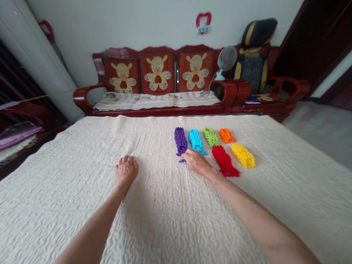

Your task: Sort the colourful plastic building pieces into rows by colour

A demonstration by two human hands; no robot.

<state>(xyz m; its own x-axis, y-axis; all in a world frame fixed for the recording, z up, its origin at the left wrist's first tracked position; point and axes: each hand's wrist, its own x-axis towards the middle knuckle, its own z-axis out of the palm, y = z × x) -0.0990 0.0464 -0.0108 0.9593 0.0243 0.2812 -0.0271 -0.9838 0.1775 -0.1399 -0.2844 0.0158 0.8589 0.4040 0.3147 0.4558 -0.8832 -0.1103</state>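
Observation:
My right hand (195, 161) is closed, its fingertips pinching at a small purple plastic piece (181, 161) on the quilted cover. Just beyond it stands a purple block of interlocking plastic pieces (180, 140). Beside that are a light blue block (195, 139), a green block (210, 136) and an orange block (226, 135). Nearer, to the right of my right hand, lie a red block (223, 159) and a yellow block (243, 156). My left hand (126, 169) rests on the cover with its fingers curled in, apart from the blocks; nothing shows in it.
A cream quilted cover (160, 239) spreads over the surface before me. Behind it stands a dark red wooden sofa (159, 112) with bear-patterned cushions (158, 70). A small fan (226, 59) and a massage seat pad (251, 67) are at the back right.

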